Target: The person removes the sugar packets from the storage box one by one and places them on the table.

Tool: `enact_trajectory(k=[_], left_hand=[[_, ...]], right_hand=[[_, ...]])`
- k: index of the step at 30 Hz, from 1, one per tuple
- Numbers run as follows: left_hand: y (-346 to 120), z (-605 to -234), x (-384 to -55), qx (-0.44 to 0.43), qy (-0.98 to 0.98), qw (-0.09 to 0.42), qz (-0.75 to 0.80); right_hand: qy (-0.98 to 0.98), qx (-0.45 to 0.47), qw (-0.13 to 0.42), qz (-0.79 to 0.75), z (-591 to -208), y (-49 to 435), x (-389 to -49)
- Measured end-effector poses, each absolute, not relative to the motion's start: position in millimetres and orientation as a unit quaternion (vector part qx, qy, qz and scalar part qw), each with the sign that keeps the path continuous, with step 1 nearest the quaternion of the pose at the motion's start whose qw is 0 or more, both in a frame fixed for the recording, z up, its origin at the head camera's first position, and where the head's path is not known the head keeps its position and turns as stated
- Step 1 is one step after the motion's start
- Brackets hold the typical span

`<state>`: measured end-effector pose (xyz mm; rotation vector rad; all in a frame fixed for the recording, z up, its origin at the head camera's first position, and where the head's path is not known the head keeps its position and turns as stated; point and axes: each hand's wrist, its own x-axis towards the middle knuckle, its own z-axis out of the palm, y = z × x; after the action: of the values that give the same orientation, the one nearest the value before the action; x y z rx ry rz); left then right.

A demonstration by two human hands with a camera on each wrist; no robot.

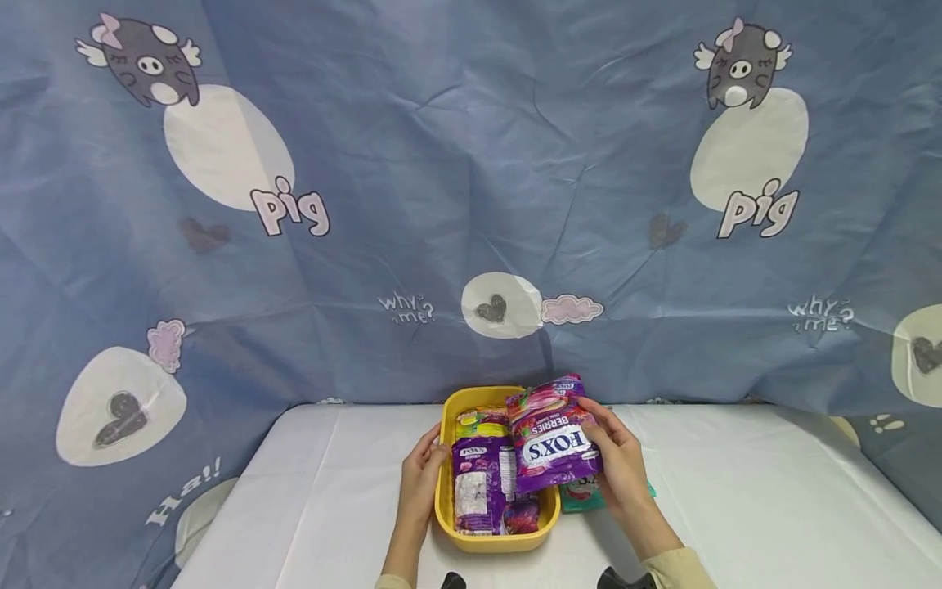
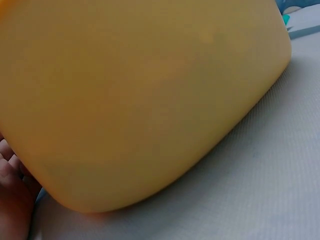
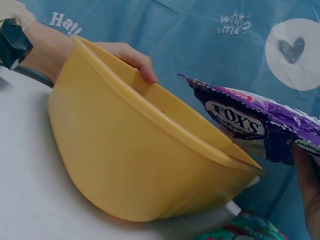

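My left hand (image 1: 421, 478) grips the left side of a yellow plastic bin (image 1: 497, 543), thumb over its rim. In the left wrist view the bin's wall (image 2: 145, 90) fills most of the picture, with part of the hand (image 2: 14, 192) at the lower left. My right hand (image 1: 621, 458) holds a purple Fox's Berries candy bag (image 1: 550, 438) by its right edge, over the bin's right side. The right wrist view shows this bag (image 3: 237, 117) above rim height. Inside the bin lie a purple candy bag (image 1: 471, 491) and a yellow-green packet (image 1: 482, 421).
A teal bag (image 1: 577, 499) lies on the table just right of the bin, partly hidden under the right hand and held bag. White cloth covers the table (image 1: 338, 499). Close behind the bin hangs a blue printed curtain (image 1: 412, 245).
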<state>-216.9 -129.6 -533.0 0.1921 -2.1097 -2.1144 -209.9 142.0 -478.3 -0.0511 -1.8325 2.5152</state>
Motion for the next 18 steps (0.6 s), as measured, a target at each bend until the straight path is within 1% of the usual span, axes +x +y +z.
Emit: enact_trajectory(k=[6,8,18], left_hand=[[-131,-534,-217,0.066,-0.697,0.064,-0.711],[-131,-539,-220,0.067,-0.695,0.066,-0.712],[-132,-537,-219,0.058,-0.701,0.071,-0.707]], right_hand=[[-0.597,-0.022,0.02,0.802,-479,151,-210],[-0.596,-0.023,0.025,0.802,-479,154,-210],[-0.589,-0.053,0.046,0.805,-481,170,-210]])
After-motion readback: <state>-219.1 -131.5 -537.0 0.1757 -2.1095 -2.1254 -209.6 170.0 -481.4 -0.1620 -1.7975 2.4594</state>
